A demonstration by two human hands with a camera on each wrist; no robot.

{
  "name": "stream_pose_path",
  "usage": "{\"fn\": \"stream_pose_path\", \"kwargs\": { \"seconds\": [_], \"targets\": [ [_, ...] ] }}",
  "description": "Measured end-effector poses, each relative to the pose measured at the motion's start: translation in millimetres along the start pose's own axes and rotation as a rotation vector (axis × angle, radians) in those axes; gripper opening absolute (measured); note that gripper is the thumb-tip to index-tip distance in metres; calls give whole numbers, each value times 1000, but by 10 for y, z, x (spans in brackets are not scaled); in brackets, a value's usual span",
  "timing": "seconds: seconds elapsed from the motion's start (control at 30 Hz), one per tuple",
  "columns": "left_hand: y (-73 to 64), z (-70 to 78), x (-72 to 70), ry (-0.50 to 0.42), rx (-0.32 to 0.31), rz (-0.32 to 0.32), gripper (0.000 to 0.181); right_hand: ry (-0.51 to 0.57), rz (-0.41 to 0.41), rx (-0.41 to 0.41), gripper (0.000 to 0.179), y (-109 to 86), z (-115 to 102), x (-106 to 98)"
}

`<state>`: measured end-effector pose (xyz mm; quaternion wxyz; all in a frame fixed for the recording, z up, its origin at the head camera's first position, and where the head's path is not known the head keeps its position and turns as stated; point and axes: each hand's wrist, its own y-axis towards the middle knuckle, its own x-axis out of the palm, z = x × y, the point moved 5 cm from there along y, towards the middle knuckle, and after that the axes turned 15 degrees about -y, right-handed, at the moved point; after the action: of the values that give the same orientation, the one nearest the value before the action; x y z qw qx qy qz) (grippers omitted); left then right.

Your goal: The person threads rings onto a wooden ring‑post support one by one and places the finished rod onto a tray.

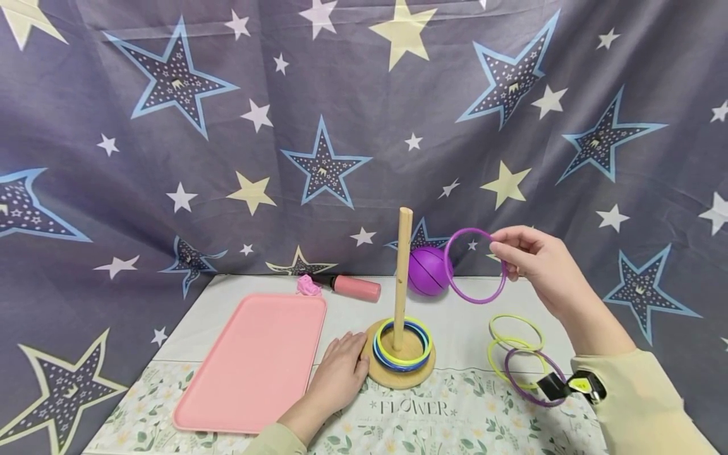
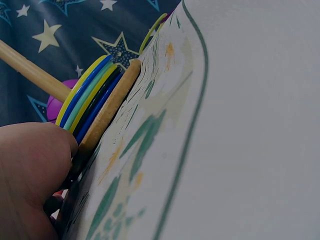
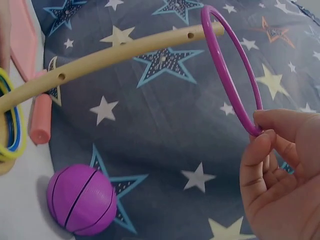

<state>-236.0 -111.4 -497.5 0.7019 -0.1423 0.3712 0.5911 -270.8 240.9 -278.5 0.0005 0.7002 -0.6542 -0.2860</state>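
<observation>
Right hand (image 1: 537,262) pinches a purple ring (image 1: 475,266) held just right of the upright peg (image 1: 402,278) and near its top, while the relaxed left hand (image 1: 341,373) steadies the base (image 1: 398,379).

The right hand (image 1: 534,259) pinches a purple ring (image 1: 476,266) in the air, just right of the top of the wooden peg (image 1: 403,278). The left hand (image 1: 339,373) rests against the peg's round base (image 1: 400,378), where yellow and blue rings (image 1: 402,344) lie stacked. A pink tray (image 1: 253,360) lies left on the desk (image 1: 461,322); a purple ball (image 1: 428,271) sits behind the peg.
</observation>
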Motion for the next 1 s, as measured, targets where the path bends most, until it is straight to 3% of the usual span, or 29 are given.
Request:
{"fn": "stream_pose_path", "kwargs": {
  "seconds": [0.6,1.0],
  "targets": [
    [0,15,-16,-7,5,2,51,109,26,-69,12,224,-472,320],
    [-24,54,-32,-9,17,10,50,141,53,-70,8,297,-608,547]
  ]
}}
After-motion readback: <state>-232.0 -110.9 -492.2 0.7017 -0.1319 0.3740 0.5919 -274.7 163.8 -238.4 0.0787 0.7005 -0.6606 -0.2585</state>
